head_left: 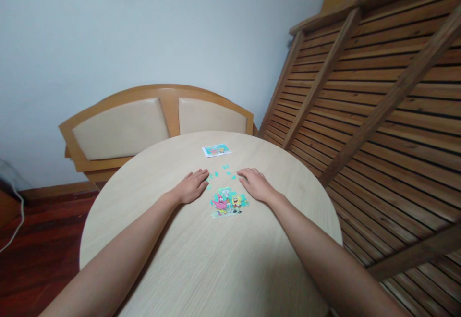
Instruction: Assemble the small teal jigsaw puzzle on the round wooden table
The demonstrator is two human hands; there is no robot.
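Teal puzzle [229,202] at mid-table [201,269] looks partly joined, loose pieces [220,174] lie toward the far edge, and left hand [190,186] and right hand [256,184] rest flat, empty.

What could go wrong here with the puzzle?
1. The left hand and right hand lie flat close to the joined puzzle part; a slide inward may break it apart.
2. The small loose pieces lie near the fingertips; a sweep might scatter them across the table.
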